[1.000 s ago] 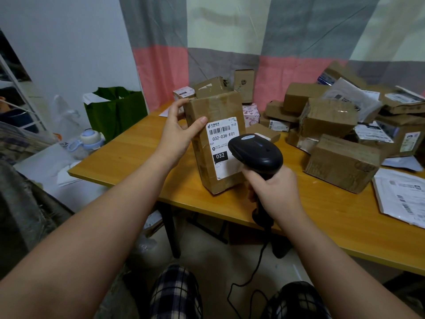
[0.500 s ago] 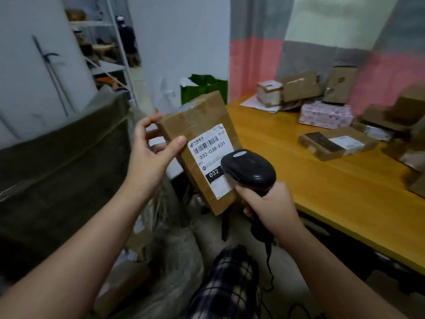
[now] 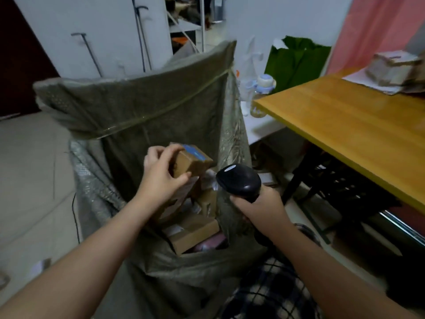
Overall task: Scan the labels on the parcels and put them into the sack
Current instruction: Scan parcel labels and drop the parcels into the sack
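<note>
A brown box [image 3: 193, 162] is gripped by the left hand [image 3: 161, 179] at the sack's [image 3: 138, 104] mouth, its label mostly hidden. The scanner [image 3: 239, 180] is gripped by the right hand [image 3: 261, 209], its handle covered.

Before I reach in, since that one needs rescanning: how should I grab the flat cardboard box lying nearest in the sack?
Probably from above, through the open mouth of the sack, pinching the flat cardboard box across its short width: it lies flat, top face exposed, with other parcels crowding its far side.
</note>
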Demonstrator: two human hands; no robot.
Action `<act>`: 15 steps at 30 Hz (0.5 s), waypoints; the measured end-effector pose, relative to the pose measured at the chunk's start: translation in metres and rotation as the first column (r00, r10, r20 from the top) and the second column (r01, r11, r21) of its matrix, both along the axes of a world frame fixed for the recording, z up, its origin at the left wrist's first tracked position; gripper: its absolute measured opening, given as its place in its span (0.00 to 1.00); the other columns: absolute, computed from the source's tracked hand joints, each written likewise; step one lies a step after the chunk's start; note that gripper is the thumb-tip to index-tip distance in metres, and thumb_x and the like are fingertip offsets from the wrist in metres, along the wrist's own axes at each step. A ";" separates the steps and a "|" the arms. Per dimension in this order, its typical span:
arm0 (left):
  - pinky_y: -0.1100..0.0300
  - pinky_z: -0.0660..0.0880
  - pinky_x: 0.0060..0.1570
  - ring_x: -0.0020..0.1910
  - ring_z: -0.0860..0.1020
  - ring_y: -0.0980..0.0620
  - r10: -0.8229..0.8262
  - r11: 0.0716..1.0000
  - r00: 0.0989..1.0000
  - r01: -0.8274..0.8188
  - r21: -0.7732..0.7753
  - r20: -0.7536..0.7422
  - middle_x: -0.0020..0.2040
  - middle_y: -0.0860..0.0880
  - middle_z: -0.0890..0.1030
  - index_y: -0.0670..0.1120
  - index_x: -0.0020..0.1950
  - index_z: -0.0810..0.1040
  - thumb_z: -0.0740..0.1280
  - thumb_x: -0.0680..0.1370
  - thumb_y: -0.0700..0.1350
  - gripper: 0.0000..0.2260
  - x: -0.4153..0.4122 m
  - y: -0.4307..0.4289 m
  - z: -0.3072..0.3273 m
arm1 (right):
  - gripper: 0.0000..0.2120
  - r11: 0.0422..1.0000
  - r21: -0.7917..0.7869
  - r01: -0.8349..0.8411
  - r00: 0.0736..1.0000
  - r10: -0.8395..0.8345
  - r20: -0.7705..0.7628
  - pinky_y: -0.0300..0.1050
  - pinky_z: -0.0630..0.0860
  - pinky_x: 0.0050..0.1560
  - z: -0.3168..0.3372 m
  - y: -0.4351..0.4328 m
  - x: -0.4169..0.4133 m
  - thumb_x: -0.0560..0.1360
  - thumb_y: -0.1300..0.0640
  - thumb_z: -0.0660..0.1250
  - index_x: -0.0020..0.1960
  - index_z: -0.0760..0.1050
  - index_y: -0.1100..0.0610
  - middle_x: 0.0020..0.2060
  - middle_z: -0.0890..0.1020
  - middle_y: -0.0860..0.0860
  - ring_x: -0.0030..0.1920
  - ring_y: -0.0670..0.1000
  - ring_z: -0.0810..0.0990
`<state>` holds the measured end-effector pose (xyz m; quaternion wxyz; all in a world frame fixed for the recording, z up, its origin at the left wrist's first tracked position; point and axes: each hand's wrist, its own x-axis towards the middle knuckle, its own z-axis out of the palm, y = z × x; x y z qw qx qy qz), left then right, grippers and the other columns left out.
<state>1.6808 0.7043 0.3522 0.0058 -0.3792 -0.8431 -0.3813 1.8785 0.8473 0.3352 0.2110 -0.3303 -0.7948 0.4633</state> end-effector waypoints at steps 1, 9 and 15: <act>0.56 0.63 0.61 0.61 0.64 0.48 -0.021 0.998 0.999 0.018 -0.059 -0.039 0.56 0.53 0.61 0.59 0.65 0.69 0.75 0.68 0.48 0.28 -0.002 0.001 -0.008 | 0.11 1.000 -0.008 -0.003 1.000 0.003 0.009 0.44 0.77 0.35 -0.004 -0.001 -0.004 0.68 0.53 0.76 0.34 0.75 0.51 0.26 0.80 0.45 0.29 0.41 0.79; 0.49 0.68 0.59 0.61 0.67 0.41 -0.145 0.790 0.970 -0.004 -0.612 -0.194 0.62 0.43 0.66 0.53 0.69 0.66 0.72 0.70 0.54 0.29 -0.009 0.037 -0.066 | 0.09 0.996 -0.046 0.074 0.996 -0.072 0.044 0.46 0.78 0.33 -0.018 0.009 -0.013 0.69 0.50 0.75 0.35 0.76 0.50 0.26 0.80 0.48 0.29 0.47 0.80; 0.49 0.67 0.60 0.64 0.67 0.43 -0.126 0.862 0.979 0.027 -0.507 -0.161 0.66 0.44 0.68 0.49 0.68 0.69 0.66 0.76 0.55 0.23 0.010 0.056 -0.072 | 0.09 0.980 -0.122 0.159 0.987 -0.154 0.045 0.42 0.74 0.31 -0.027 0.023 0.005 0.69 0.51 0.74 0.36 0.77 0.52 0.24 0.80 0.47 0.27 0.45 0.79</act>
